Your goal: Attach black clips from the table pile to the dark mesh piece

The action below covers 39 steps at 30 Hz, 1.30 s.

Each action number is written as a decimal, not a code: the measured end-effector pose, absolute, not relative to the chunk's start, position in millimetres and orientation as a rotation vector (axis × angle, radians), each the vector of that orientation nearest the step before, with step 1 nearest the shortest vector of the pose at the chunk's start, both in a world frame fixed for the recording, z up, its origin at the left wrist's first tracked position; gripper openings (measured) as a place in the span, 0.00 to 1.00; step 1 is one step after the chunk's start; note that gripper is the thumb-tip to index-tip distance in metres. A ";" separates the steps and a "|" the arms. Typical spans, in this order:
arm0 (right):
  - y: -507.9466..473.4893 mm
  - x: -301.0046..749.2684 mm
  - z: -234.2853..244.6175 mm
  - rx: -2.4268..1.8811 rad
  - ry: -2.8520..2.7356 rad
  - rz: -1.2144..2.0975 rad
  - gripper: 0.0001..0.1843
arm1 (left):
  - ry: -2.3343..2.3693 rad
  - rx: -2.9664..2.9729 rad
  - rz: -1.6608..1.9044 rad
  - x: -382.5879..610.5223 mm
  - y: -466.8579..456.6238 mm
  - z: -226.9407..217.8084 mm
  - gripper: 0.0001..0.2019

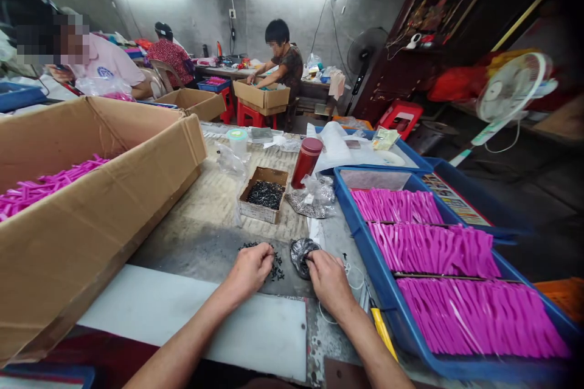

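My left hand [252, 262] is closed in a pinch beside a scatter of small black parts [277, 268] on the worktable; whatever its fingertips hold is hidden. My right hand [329, 276] has its thumb and fingers closed on the edge of a crumpled dark plastic bag [301, 254], which lies just right of the black parts. Beyond both hands, a small open cardboard box [260, 214] contains many thin black pieces [265, 194]. Under my left forearm lies a pale flat sheet [201, 313].
A large cardboard box [104, 206] with pink pieces [50, 185] borders the left. At right, a blue tray [383, 279] carries rows of pink pieces [479, 316], beside a yellow-handled tool [384, 334]. A red canister [306, 161] stands behind a clear bag [314, 194]. Several people sit farther back.
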State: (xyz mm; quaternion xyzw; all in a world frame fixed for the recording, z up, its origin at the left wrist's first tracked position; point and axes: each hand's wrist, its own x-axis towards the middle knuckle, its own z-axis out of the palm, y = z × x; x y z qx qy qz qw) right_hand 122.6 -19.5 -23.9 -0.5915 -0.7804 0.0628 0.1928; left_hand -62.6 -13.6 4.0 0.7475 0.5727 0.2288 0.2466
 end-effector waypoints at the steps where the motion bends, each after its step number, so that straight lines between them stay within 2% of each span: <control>1: -19.5 122.7 -24.9 -1.636 -2.170 0.188 0.07 | 1.541 1.957 0.697 -64.8 -13.9 5.3 0.09; 5: -20.8 123.1 -25.3 -1.575 -2.069 0.245 0.07 | 1.446 1.584 0.905 -71.4 -15.0 3.2 0.06; 13: -30.0 125.0 -23.4 -1.514 -1.916 0.417 0.11 | 1.196 1.116 0.899 -55.0 -30.9 -3.7 0.06; 18: -37.4 124.7 -18.6 -1.494 -1.867 0.508 0.13 | 1.172 1.081 0.850 -35.3 -45.6 -4.0 0.04; 27: -48.2 121.8 -9.5 -1.462 -1.730 0.753 0.12 | 1.099 0.996 0.863 -31.0 -48.6 -7.8 0.08; 39: -58.9 117.1 -8.6 -1.365 -1.637 1.110 0.09 | 1.093 1.137 0.810 -34.3 -48.0 -10.7 0.04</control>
